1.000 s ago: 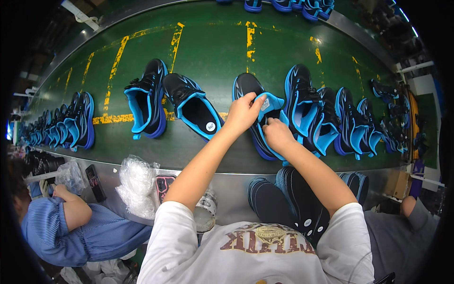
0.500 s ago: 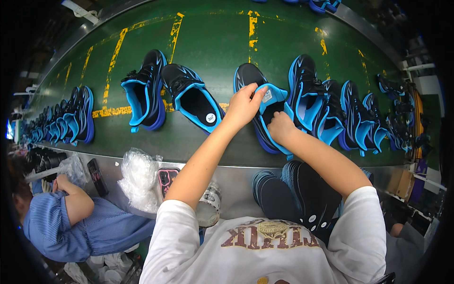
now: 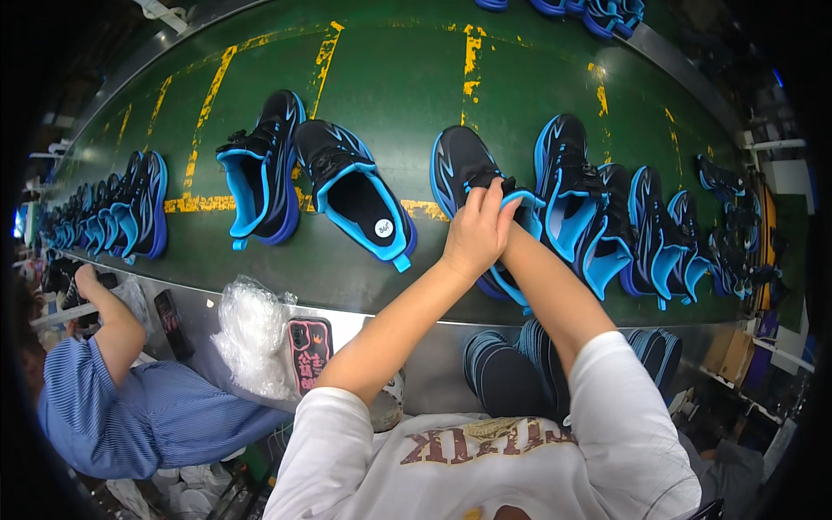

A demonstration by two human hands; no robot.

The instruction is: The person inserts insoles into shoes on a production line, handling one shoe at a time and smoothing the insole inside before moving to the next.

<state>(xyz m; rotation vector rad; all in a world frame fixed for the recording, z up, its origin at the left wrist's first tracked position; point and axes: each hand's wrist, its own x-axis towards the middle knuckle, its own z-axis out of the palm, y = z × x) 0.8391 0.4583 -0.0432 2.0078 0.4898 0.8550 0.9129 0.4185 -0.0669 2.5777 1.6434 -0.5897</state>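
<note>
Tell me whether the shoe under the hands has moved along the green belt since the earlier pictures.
Yes. The shoe under the left hand has slid left with the belt, toward the fixed metal ledge's stack of insoles.

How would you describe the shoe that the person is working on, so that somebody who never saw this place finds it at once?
Look at the green belt with worn yellow marks, where black and blue shoes lie in a row. Right of the middle, near the belt's front edge, is the shoe with its toe pointing away. It alone has the left hand pressed over its blue opening; the shoe to its left lies untouched, with a round white sticker inside.
</note>
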